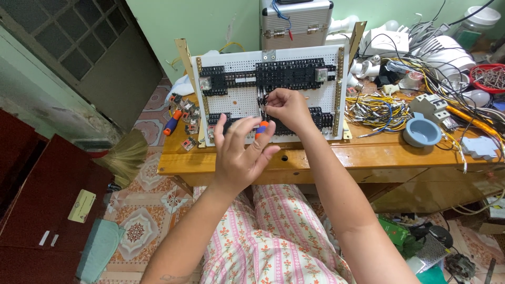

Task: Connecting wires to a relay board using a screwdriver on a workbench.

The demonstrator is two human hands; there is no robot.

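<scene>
1. Perforated white panel (273, 92) stands upright at the back of the wooden table (315, 158), black terminal blocks (292, 71) in rows across it; I'll use the panel as landmark.
2. Risk, my read: right hand (286, 108) is pinching a thin black wire (261, 100) at panel centre. A tug could pull it out of a block or tip the propped panel backward.
3. Second risk: the orange-handled screwdriver (261, 128) sits loosely in the left hand (239, 152); it could slip and fall off the table edge in front of the panel.
4. Right hand: fingertips closed together on the wire, touching the panel face.
5. Left hand: fingers spread, mostly open, just in front of the panel's lower edge, screwdriver held lightly between fingertips; exact grip I cannot tell.
6. Right of the panel: yellow wire bundle (376, 108), blue bowl (421, 131).
</scene>
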